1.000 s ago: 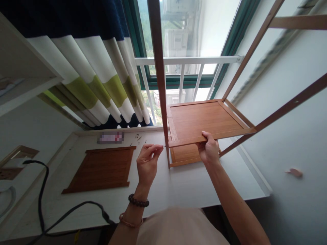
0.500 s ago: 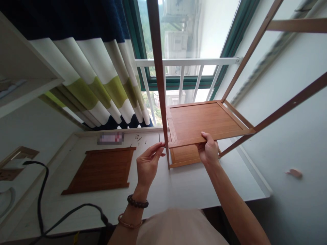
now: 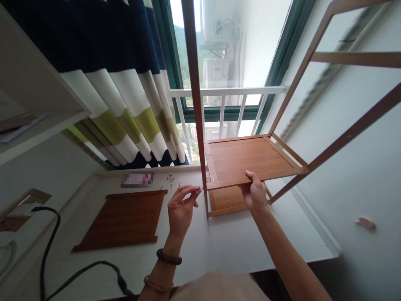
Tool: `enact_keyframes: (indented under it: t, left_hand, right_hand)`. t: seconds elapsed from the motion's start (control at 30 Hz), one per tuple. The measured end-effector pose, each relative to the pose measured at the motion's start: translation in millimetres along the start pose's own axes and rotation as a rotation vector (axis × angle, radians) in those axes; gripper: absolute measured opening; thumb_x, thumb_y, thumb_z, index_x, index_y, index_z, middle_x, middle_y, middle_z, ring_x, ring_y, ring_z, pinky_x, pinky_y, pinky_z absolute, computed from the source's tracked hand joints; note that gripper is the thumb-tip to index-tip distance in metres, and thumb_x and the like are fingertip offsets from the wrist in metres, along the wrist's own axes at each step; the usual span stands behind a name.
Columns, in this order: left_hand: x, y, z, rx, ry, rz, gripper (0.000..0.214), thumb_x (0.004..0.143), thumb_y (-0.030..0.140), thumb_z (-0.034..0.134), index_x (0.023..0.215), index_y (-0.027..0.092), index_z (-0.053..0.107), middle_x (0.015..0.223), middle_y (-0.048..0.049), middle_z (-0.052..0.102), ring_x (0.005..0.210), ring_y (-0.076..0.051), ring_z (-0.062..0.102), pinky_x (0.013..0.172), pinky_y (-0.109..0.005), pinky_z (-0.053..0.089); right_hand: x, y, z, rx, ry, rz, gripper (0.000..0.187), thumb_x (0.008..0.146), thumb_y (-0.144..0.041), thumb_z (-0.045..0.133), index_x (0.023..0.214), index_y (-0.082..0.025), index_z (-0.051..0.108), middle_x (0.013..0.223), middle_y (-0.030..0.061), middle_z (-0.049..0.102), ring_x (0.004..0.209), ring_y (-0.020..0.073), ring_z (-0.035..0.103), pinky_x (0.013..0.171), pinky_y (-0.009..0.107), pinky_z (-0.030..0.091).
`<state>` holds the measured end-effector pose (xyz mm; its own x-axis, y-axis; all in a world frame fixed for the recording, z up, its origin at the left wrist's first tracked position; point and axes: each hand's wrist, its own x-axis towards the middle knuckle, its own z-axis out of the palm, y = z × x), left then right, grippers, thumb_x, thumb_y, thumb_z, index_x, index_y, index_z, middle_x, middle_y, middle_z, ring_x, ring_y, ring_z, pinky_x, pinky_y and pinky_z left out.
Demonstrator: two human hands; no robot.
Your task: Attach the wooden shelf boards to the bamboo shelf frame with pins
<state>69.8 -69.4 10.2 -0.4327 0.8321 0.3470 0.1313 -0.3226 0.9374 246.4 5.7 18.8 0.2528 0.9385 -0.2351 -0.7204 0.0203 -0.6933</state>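
My left hand (image 3: 181,205) pinches a thin dark hex key (image 3: 201,189) between thumb and fingertips, most of it hidden by the fingers. Its tip meets the outer side of the shelf's near-left wooden post (image 3: 197,104). My right hand (image 3: 254,193) grips the front edge of the upper wooden shelf board (image 3: 250,156), thumb on top and fingers underneath. That board spans the posts of an upright wooden rack. Below it, partly covered, sits a lower shelf board (image 3: 227,200) near the white tabletop.
Left of the rack a loose wooden panel (image 3: 122,219) lies flat on the white tabletop (image 3: 225,251). Several small screws (image 3: 170,179) and a blurred-out box (image 3: 137,179) are behind it. A black cable (image 3: 94,265) loops at lower left. Curtain (image 3: 125,121) and window railing (image 3: 232,91) stand behind.
The camera has tilted slightly up, so the scene sits lower. The hex key's long arm, upright above my left fingers before, no longer shows. My right hand keeps its hold on the board.
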Motion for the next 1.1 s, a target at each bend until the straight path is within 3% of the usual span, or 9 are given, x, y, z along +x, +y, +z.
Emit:
enact_keyframes:
  t: [0.17,0.33,0.43,0.67,0.93,1.03,1.1]
  left_hand:
    - [-0.6,4.3,-0.1,0.01,-0.008,-0.161,0.022,0.065,0.028,0.07,0.084,0.017,0.069,0.077,-0.0027,0.068,0.051,-0.011,0.059,0.047,-0.025,0.053]
    - [-5.0,6.3,3.3,-0.192,0.016,-0.269,0.028,0.069,0.03,0.066,0.092,0.014,0.069,0.08,-0.0062,0.07,0.069,-0.017,0.066,0.069,-0.033,0.056]
    - [-5.0,9.1,3.4,-0.278,0.001,-0.315,0.027,0.071,0.032,0.063,0.091,0.013,0.069,0.086,-0.0081,0.069,0.075,-0.017,0.065,0.074,-0.035,0.055]
    - [5.6,13.6,-3.0,-0.388,-0.061,-0.487,0.026,0.069,0.036,0.067,0.078,0.012,0.07,0.083,-0.0084,0.069,0.074,-0.015,0.065,0.075,-0.031,0.054]
    - [23.2,21.6,-14.0,-0.398,-0.2,-0.746,0.02,0.06,0.024,0.075,0.076,0.012,0.07,0.077,-0.0062,0.07,0.072,-0.011,0.064,0.071,-0.02,0.052]
    - [27.6,26.1,-17.6,-0.28,-0.265,-0.719,0.022,0.059,0.021,0.075,0.079,0.013,0.069,0.078,-0.0056,0.07,0.077,-0.013,0.064,0.073,-0.022,0.052]
    - [29.2,26.7,-19.7,-0.136,-0.299,-0.606,0.024,0.06,0.024,0.075,0.081,0.014,0.069,0.079,-0.0054,0.07,0.076,-0.015,0.064,0.073,-0.024,0.052]
  right_hand:
    - [2.2,1.2,-0.4,-0.01,-0.017,-0.009,0.022,0.054,-0.018,0.069,0.069,-0.015,0.052,0.062,-0.0048,0.058,0.06,0.0101,0.058,0.049,0.019,0.052]
    - [2.7,1.7,0.1,-0.006,-0.033,-0.026,0.023,0.055,-0.018,0.068,0.071,-0.016,0.052,0.063,-0.0053,0.058,0.061,0.0103,0.059,0.05,0.02,0.053]
    - [3.1,1.7,0.7,0.001,-0.036,-0.018,0.022,0.054,-0.018,0.068,0.069,-0.016,0.052,0.061,-0.0055,0.057,0.058,0.0098,0.058,0.049,0.02,0.052]
    - [1.5,1.3,3.1,0.024,-0.027,-0.038,0.021,0.056,-0.016,0.068,0.072,-0.015,0.054,0.059,-0.0065,0.055,0.056,0.0079,0.055,0.047,0.017,0.05]
    - [-1.0,-0.2,4.9,0.023,-0.012,-0.06,0.021,0.057,-0.015,0.068,0.073,-0.016,0.054,0.063,-0.0072,0.056,0.056,0.0067,0.055,0.046,0.016,0.049]
    - [-0.5,-0.5,6.1,0.019,0.002,-0.063,0.024,0.056,-0.016,0.069,0.075,-0.016,0.055,0.065,-0.0073,0.057,0.057,0.0069,0.056,0.045,0.015,0.049]
    - [0.1,-1.0,7.3,0.014,-0.003,-0.058,0.025,0.055,-0.016,0.069,0.074,-0.016,0.055,0.064,-0.0075,0.057,0.056,0.007,0.056,0.045,0.015,0.048]
